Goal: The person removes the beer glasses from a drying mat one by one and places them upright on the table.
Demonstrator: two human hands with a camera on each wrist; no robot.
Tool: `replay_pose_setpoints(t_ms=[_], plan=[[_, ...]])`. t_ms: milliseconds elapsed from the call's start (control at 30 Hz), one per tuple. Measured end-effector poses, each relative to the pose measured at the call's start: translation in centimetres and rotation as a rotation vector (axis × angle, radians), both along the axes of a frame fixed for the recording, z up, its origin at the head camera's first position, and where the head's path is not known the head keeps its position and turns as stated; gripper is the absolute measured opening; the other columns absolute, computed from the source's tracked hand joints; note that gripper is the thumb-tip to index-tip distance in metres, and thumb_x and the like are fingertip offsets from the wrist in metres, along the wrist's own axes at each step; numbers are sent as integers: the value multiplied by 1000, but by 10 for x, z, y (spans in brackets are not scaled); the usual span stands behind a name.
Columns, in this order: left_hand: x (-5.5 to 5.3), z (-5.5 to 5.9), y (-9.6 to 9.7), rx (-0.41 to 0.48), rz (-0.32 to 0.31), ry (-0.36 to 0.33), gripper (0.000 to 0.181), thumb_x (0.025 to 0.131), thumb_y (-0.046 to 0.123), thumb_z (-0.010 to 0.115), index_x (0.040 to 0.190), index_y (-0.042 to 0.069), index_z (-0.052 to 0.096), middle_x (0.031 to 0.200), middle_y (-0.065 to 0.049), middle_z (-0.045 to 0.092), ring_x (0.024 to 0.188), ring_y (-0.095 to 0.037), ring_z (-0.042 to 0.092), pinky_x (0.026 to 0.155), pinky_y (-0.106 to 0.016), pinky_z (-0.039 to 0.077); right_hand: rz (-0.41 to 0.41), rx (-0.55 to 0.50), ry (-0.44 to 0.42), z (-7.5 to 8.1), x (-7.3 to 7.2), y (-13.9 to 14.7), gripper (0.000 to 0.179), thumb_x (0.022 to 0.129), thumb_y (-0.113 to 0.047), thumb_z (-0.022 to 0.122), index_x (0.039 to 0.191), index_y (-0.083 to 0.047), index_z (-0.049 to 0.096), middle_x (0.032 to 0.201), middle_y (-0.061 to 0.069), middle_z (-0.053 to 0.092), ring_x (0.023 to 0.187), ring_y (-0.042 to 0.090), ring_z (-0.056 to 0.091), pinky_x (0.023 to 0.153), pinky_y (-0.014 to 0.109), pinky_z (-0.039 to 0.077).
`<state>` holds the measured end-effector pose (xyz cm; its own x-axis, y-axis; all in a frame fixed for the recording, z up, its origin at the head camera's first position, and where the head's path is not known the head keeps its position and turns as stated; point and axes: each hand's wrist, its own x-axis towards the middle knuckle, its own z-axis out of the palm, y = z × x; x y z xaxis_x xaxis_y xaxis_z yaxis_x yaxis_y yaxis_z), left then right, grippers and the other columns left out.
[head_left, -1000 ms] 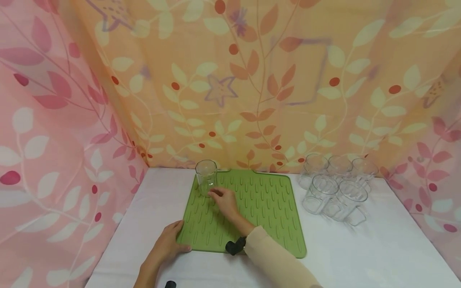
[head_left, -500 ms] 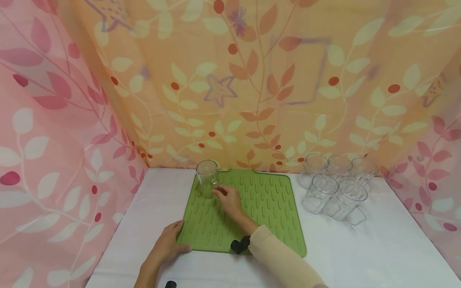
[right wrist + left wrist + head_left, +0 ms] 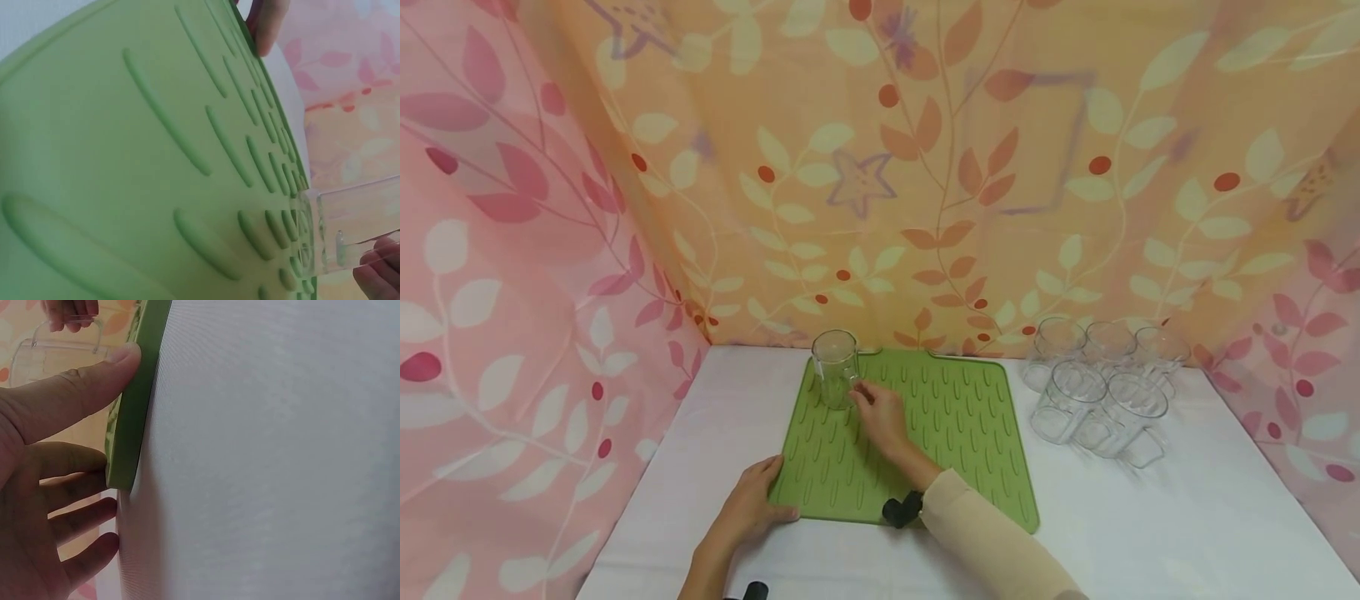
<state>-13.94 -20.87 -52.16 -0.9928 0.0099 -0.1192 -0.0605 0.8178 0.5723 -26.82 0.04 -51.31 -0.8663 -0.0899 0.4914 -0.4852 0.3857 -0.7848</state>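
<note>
A clear glass mug (image 3: 835, 371) stands upright on the back left part of a green ridged silicone mat (image 3: 925, 450). My right hand (image 3: 882, 417) pinches the mug's handle, which points right and toward me. The right wrist view catches the mug's base on the mat and some of my right fingers (image 3: 381, 269) at its handle. My left hand (image 3: 751, 500) rests at the mat's front left corner, thumb against the front edge and fingers along the left edge. In the left wrist view, the thumb (image 3: 81, 394) and fairly straight fingers touch the mat's rim (image 3: 134, 437).
Several more clear glass mugs (image 3: 1067, 400) stand close together at the right, beyond the mat. A white cloth (image 3: 1150, 533) covers the table. Patterned fabric (image 3: 925, 167) hangs behind and on both sides.
My right hand has shifted slightly right with the mug's handle, which has turned toward the right. The mug sits a little farther right. My left hand has stayed at the mat's corner.
</note>
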Motion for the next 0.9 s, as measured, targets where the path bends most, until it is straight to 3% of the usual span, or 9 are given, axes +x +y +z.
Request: replay_pose_setpoints(t_ms=[200, 333, 500, 900], plan=[[-1, 0, 1, 6, 2, -5, 95, 65, 22, 88, 144, -6, 41, 148, -26, 42, 138, -48, 35, 113, -62, 30, -25, 69, 56, 5, -5, 9, 12, 88, -2, 68, 94, 7, 73, 88, 18, 75, 76, 25, 74, 62, 30, 60], [-1, -1, 0, -1, 0, -15, 97, 66, 23, 87, 145, -5, 40, 149, -26, 41, 138, -48, 34, 112, -62, 30, -1, 77, 39, 6, -6, 19, 17, 89, -3, 68, 101, 6, 73, 93, 19, 75, 81, 27, 74, 64, 33, 61], [1, -1, -1, 1, 0, -11, 97, 66, 23, 87, 145, -6, 39, 149, -25, 41, 139, -47, 34, 113, -62, 30, 26, 109, 100, 6, -9, 33, 17, 88, -1, 67, 102, 8, 72, 93, 20, 75, 83, 28, 74, 68, 36, 62], [1, -2, -2, 0, -4, -11, 98, 65, 25, 87, 145, -5, 39, 149, -25, 40, 139, -47, 34, 113, -62, 30, 66, 187, 219, 12, -7, 55, 8, 87, -4, 69, 92, 2, 73, 84, 14, 74, 74, 23, 72, 62, 30, 60]])
